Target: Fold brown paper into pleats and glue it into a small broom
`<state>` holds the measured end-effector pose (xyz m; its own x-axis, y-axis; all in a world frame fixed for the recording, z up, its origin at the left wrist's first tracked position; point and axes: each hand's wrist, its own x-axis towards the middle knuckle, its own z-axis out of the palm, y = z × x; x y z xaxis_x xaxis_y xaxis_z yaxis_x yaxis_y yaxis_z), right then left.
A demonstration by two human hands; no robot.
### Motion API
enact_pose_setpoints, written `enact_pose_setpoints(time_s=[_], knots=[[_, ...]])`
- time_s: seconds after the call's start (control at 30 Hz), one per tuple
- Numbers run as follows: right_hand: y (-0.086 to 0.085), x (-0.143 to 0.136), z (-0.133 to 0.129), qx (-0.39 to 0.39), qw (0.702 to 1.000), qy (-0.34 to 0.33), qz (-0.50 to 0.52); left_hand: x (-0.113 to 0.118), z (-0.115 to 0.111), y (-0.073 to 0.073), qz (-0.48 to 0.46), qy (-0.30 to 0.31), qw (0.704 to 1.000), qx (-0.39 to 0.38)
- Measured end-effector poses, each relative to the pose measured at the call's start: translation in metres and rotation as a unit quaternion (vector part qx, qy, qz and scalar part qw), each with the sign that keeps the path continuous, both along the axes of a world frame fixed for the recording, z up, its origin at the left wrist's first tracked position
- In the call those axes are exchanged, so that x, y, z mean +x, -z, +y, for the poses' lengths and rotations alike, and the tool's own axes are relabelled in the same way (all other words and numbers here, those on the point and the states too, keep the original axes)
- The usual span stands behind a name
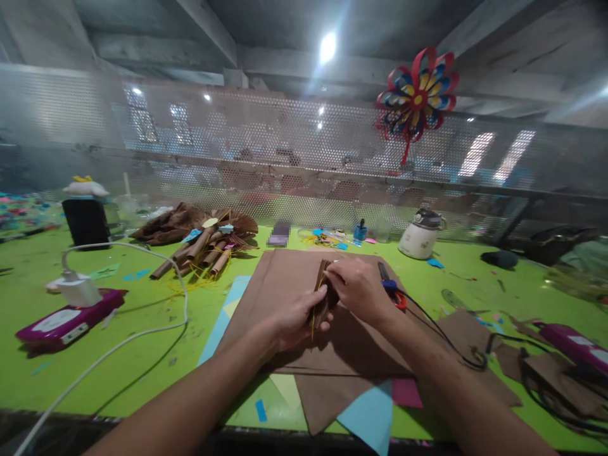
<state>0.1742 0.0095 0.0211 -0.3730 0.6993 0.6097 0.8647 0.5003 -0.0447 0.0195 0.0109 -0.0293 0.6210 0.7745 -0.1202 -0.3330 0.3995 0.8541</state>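
A narrow bundle of folded brown paper [321, 310] stands tilted in my left hand [299, 315], whose fingers wrap round its lower part. A thin yellow string [313, 322] runs along the bundle's left side. My right hand [360, 288] is closed in a pinch at the bundle's upper end; whether the string is also between those fingertips is hidden. Both hands are just above a stack of large brown paper sheets [275, 272]. Right beside my right hand lies a blue-and-black tool [388, 284] with a cable, near a red-orange ring [400, 300].
Rolled brown paper pieces with yellow strings [209, 250] lie at the back left. A purple power strip [71, 320] with a white charger and cable is at left, another purple strip [574, 345] at right. Behind are a white kettle [418, 235] and a blue bottle [360, 232].
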Motion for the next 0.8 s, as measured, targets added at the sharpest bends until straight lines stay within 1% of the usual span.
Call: enact_pose_setpoints(time_s=[0.13,0.27,0.4,0.47,0.6,0.7,0.8], knots=[[0.002,0.002,0.003,0.010,1.000,-0.002,0.024,-0.001,0.001,0.004,0.004,0.044,0.999,0.008],[0.000,0.007,0.006,0.001,0.996,-0.023,0.081,-0.002,-0.002,0.002,0.034,0.052,0.998,0.017],[-0.007,0.015,0.007,-0.026,0.990,-0.011,0.142,-0.002,-0.005,-0.001,0.057,0.070,0.995,0.030],[-0.011,0.018,0.007,-0.053,0.984,-0.004,0.172,-0.001,-0.006,-0.002,0.064,0.070,0.995,0.038],[-0.015,0.022,0.009,-0.126,0.959,-0.018,0.252,-0.002,-0.008,-0.004,0.100,0.083,0.990,0.047],[-0.011,0.029,0.017,-0.163,0.938,-0.030,0.304,-0.003,-0.009,-0.008,0.126,0.092,0.986,0.055],[-0.004,0.040,0.026,-0.229,0.912,-0.047,0.336,-0.004,-0.010,-0.013,0.122,0.111,0.985,0.058]])
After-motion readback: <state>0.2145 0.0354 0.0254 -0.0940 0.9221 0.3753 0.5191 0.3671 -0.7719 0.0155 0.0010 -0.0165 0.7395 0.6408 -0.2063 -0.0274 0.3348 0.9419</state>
